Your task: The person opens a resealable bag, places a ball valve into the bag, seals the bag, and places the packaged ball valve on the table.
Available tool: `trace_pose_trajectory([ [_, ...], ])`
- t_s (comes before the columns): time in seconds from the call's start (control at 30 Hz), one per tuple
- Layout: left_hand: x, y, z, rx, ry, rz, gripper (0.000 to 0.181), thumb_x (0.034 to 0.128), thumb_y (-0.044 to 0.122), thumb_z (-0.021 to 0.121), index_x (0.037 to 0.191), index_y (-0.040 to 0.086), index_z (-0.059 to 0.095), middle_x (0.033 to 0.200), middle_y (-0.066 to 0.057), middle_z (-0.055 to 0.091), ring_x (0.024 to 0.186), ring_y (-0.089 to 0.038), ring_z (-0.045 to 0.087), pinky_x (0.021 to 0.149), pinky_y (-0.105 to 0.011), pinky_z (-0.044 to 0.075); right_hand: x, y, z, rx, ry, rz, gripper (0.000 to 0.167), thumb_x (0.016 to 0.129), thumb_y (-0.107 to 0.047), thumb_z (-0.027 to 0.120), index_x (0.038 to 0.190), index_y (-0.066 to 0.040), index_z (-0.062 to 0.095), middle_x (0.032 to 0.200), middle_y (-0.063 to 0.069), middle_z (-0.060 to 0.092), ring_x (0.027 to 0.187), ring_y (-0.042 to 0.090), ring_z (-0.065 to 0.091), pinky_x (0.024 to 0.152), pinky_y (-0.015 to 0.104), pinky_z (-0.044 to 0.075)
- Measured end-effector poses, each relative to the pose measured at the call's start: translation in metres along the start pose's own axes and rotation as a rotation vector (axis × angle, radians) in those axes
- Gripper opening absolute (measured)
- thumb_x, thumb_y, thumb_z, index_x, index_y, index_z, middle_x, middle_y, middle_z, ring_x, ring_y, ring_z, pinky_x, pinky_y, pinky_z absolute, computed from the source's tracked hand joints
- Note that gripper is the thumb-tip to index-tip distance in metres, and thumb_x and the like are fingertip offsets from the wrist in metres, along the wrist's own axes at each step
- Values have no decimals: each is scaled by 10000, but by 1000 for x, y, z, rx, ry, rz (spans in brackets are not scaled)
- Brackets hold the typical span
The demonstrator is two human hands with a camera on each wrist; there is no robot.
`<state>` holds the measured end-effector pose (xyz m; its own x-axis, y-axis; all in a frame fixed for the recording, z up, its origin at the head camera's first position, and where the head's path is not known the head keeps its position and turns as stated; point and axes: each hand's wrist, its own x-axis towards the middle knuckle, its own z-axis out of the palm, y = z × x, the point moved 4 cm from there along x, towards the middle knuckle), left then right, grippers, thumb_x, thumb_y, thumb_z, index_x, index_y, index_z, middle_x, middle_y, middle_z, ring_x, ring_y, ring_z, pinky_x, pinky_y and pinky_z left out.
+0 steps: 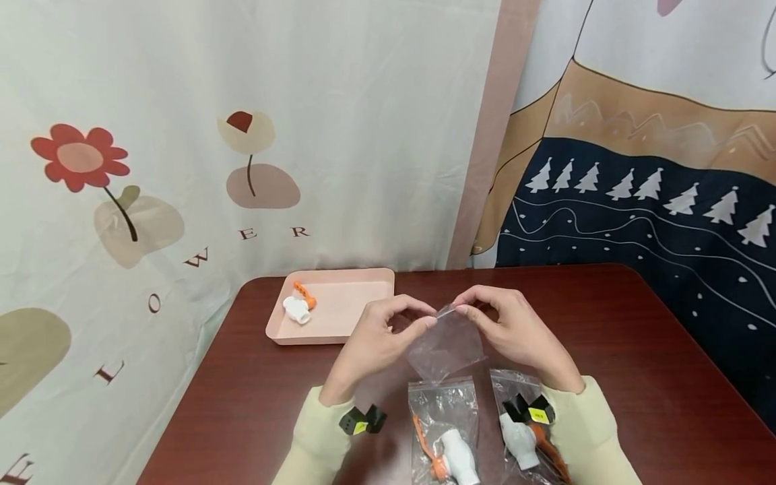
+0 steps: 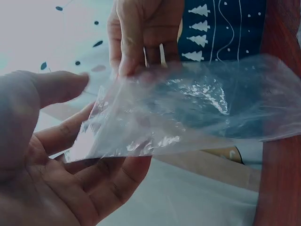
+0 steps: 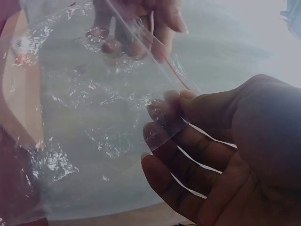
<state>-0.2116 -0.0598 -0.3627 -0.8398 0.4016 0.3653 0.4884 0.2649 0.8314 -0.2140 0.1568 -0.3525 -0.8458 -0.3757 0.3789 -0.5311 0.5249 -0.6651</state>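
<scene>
Transparent thin plastic zip bag (image 1: 448,347) hangs between the person's two hands in the head view, above a dark red-brown tabletop (image 1: 612,330). The right hand (image 1: 524,330) pinches its upper edge between thumb and forefinger; the left hand (image 1: 378,337) has its thumb and fingertips at the other end of that edge. Beyond the left hand, a shallow rectangular peach-pink tray (image 1: 354,296) bears a white plastic fitting with an orange handle (image 1: 298,309) at its left end. Nearer the person lie two filled clear zip bags, each with a white and orange piece inside: the left-hand bag (image 1: 442,399) just below the hanging one, and the right-hand bag (image 1: 512,382) partly covered by the pale yellow right sleeve (image 1: 591,431).

From the left wrist, the raised bag stretches away to the right. The left thumb stands well apart from the bag, while the other fingers, loosely bent, lie behind and under it. Navy cloth with white trees (image 2: 214,30) shows beyond.

From the right wrist, the right thumb and forefinger pinch the bag near a corner, the remaining fingers spread loosely below. A red seal line (image 3: 176,74) runs along the edge, and the left fingers show through the film.
</scene>
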Motion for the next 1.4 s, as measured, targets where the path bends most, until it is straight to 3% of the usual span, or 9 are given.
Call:
trace_pose_trajectory([
  [0.13,-1,6,2,75,-24,21,61,946,167,740,990,168,783,870,19,745,647,-111,621,615,-263,544,-2,-2,1,-5,17,-21,83,978,-246,704,1036,-294,737,954,-145,723,806,70,607,711,239,517],
  [0.37,-4,4,6,152,-83,-5,59,932,118,727,931,135,783,822,29,731,681,-21,601,649,-219,541,-6,-2,6,28,22,-68,117,978,-195,701,1047,-281,739,967,-147,729,836,42,644,738,252,549],
  [0.7,-6,3,5,37,-37,-104,91,880,102,743,823,166,773,722,14,699,593,-69,570,553,-207,479,-6,-6,12,29,86,-65,134,940,-184,755,1050,-258,737,992,-126,725,802,44,621,700,236,552],
  [0.87,-7,1,3,-50,11,-185,72,885,140,780,816,149,760,666,-1,647,554,-64,529,516,-192,428,-8,-8,10,-45,215,-40,223,907,-148,790,1113,-198,723,1033,-70,707,881,83,615,743,248,554],
  [1.0,-6,-1,3,-89,54,-216,70,877,133,794,816,147,761,624,9,613,530,-69,501,500,-188,398,-10,-8,6,-53,314,59,197,917,-162,771,1105,-189,719,1029,-40,709,891,113,616,747,248,531],
  [1.07,-6,-3,3,-106,69,-232,71,871,130,798,812,130,758,613,19,608,520,-69,493,490,-189,389,-10,-8,6,-16,296,116,134,933,-194,757,1062,-206,721,997,-43,718,832,118,615,710,247,519],
  [1.17,-6,-6,4,-139,85,-255,81,868,125,801,815,95,747,590,28,595,504,-73,491,476,-194,385,-10,-8,14,60,184,175,57,959,-263,734,999,-225,721,899,-38,715,717,126,593,636,243,499],
  [1.27,-6,-7,6,-175,88,-254,103,874,110,796,820,50,732,583,16,584,491,-86,495,471,-197,387,-8,-10,24,122,75,207,130,964,-340,724,989,-212,724,856,-13,718,683,138,611,616,255,509],
  [1.4,-5,-7,12,-200,76,-224,99,886,61,761,809,19,715,610,-42,615,490,-96,510,481,-193,411,-7,-12,34,163,30,230,183,960,-388,720,970,-205,729,799,2,707,658,157,635,595,258,516],
])
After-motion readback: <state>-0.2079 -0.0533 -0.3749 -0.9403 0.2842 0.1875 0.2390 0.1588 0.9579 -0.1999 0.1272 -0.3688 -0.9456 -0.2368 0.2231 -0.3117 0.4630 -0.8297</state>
